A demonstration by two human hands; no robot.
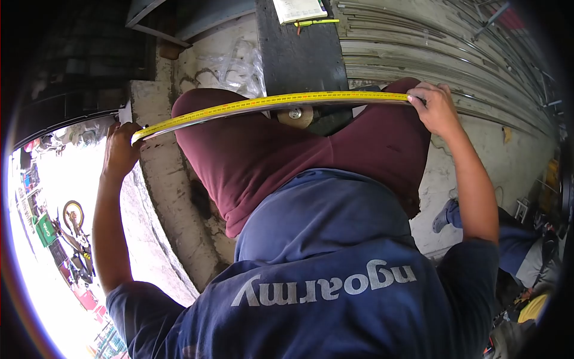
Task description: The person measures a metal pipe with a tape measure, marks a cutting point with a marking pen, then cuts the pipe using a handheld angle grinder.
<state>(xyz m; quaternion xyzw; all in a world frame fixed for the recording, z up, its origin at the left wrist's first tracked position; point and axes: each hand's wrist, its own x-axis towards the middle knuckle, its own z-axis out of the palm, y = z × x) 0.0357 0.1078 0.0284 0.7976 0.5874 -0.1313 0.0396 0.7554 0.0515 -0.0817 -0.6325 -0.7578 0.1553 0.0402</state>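
Note:
A yellow measuring tape (272,102) is stretched across above my thighs, bowed by the lens, with a thin shiny metal rod (242,111) running along its lower edge. My left hand (121,149) closes around the left end, its fingers partly hidden behind the tape. At the other end, my right hand (434,107) pinches the tape and rod between thumb and fingers. Below the tape, between my knees, a round tan disc (295,115) with a metal centre shows on a dark machine part.
Ahead lies a dark bench (302,57) bearing an open notebook (299,10) and a yellow-green pen (317,23). Long metal rods (406,45) lie on the floor at right. Clear plastic (242,69) lies left of the bench. Another person's foot (442,216) shows at right.

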